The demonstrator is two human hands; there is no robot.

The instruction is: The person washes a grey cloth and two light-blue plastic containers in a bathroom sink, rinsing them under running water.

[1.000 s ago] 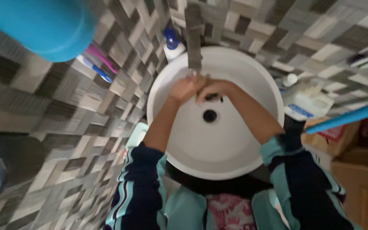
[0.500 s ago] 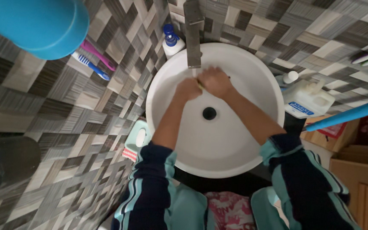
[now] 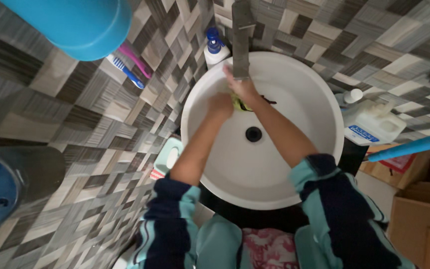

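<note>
Both my hands are over the round white basin (image 3: 294,164), just under the grey tap spout (image 3: 241,45). My left hand (image 3: 220,105) is curled into a fist beside a small yellow-green piece (image 3: 237,103). My right hand (image 3: 243,87) lies over that piece, its fingers reaching up to the spout's end. A thin dark thing (image 3: 266,101) pokes out from under the right hand. The black drain hole (image 3: 253,133) sits below my wrists. Both sleeves are dark blue with teal stripes.
A white bottle with a blue pump (image 3: 215,50) stands behind the basin. A white jug (image 3: 372,127) and a small white cap (image 3: 354,94) are to the right. Toothbrushes (image 3: 128,67) and a blue cup (image 3: 75,25) hang at upper left. A cardboard box (image 3: 421,219) is at lower right.
My right hand has moved up and left to the spout's end. The left fist stays beside it. More of the yellow-green piece shows between the hands.
</note>
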